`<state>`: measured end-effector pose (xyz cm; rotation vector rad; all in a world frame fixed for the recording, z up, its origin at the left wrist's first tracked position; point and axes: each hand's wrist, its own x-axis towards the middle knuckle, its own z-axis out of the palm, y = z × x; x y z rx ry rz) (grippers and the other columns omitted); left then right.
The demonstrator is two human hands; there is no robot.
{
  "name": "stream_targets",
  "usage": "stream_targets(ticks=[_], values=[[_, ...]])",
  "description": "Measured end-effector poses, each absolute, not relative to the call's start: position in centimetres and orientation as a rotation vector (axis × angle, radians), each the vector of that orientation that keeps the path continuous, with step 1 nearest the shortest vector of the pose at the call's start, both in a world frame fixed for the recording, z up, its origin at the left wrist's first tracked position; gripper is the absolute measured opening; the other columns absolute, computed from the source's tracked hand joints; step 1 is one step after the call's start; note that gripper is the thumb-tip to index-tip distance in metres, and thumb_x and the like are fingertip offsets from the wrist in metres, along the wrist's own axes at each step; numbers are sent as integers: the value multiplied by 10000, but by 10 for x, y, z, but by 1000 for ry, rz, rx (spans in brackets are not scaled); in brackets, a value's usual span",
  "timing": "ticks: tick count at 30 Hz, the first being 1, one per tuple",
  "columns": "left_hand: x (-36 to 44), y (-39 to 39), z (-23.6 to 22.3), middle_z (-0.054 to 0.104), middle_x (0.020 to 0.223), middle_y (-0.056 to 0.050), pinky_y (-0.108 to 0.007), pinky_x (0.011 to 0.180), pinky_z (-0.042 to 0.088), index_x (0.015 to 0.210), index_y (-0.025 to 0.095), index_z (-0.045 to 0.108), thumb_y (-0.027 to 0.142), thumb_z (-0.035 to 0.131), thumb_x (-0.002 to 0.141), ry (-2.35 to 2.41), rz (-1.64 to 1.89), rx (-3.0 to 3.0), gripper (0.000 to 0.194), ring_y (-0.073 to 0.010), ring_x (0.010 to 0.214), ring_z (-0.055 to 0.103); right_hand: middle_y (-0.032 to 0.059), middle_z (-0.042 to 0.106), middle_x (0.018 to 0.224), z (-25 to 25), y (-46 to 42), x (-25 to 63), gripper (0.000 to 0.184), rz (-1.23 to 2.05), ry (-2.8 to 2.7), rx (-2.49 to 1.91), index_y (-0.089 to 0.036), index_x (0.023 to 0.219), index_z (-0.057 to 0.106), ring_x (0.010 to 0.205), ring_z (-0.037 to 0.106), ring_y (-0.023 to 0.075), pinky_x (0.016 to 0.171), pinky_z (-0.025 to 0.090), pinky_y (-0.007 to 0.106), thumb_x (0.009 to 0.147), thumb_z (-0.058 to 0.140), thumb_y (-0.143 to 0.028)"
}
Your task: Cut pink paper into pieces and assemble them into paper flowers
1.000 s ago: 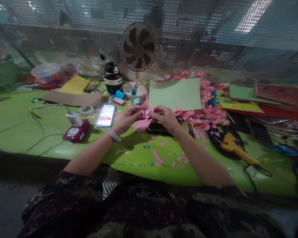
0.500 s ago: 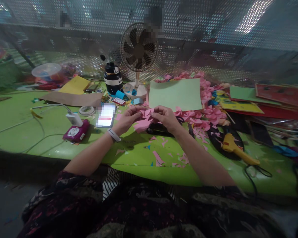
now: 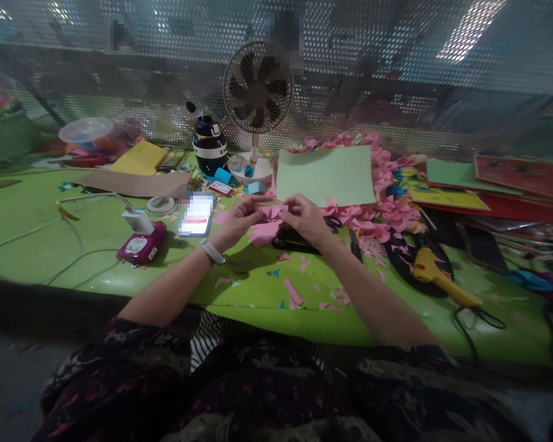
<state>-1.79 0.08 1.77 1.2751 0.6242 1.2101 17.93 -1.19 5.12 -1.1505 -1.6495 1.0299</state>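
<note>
Between my two hands is a piece of folded pink paper point(image 3: 273, 213). My left hand point(image 3: 240, 220) pinches its left side between thumb and fingers, and my right hand point(image 3: 305, 220) pinches the right side. Just below it lies more pink paper point(image 3: 263, 234), flat on the green table. A dark object point(image 3: 299, 240), partly hidden, sits under my right hand, with black scissor handles point(image 3: 333, 223) beside it. Small pink scraps point(image 3: 295, 293) are scattered on the table nearer to me.
Left of my hands are a lit phone point(image 3: 197, 213), a tape roll point(image 3: 161, 205) and a purple power socket point(image 3: 142, 243) with a cable. Behind stand a fan point(image 3: 258, 95), a black bottle point(image 3: 210, 147) and a pale green sheet point(image 3: 325, 176) among pink paper pieces. A yellow glue gun point(image 3: 442, 279) lies right.
The pink paper between my fingers has shifted slightly and looks flatter and wider across. Both hands keep their pinch and have moved only a little. Everything else stays in place.
</note>
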Motion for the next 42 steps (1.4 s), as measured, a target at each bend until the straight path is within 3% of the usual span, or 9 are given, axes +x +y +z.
stream_targets(ticks=[6,10,14,27,36,42], values=[[-19,0,19,735,807,-13,-291,814,592,1105,165,681,299,877,730,633,1183,1291,444,-124,754,707,83,688,1152,46,-15,175,313,591,-1869,-1059,-227,1107,566,1052,660,225,831,548,333,802,637,-241],[-19,-1,21,746,787,-10,-295,791,607,1054,172,673,376,893,716,640,1202,1287,452,-129,731,721,93,679,1121,38,-12,175,204,361,-1892,-991,-221,1042,613,997,657,232,810,571,359,838,617,-223],[-18,-2,21,752,771,-13,-300,771,623,1010,174,678,431,895,698,652,1221,1296,458,-137,720,731,87,696,1064,34,-9,175,126,196,-1906,-819,-231,972,654,1060,657,246,881,574,400,863,612,-183],[-12,-13,26,791,902,-80,-341,750,657,975,157,806,390,839,755,735,1397,1444,322,-195,808,764,65,736,993,33,-12,173,101,573,-1683,-882,-213,919,727,881,706,189,781,618,349,875,656,-269],[-10,-14,23,785,825,-68,-368,749,647,917,154,825,446,855,730,764,1486,1376,348,-170,712,728,97,760,1090,29,-17,166,187,515,-1717,-825,-244,977,811,1037,714,239,888,617,415,909,665,-339],[-6,-11,13,798,923,-97,-350,770,634,986,165,817,427,752,848,737,1583,1616,303,-191,797,745,82,760,1108,26,-16,166,226,419,-1769,-889,-259,1025,819,1060,708,231,947,599,409,945,625,-343]])
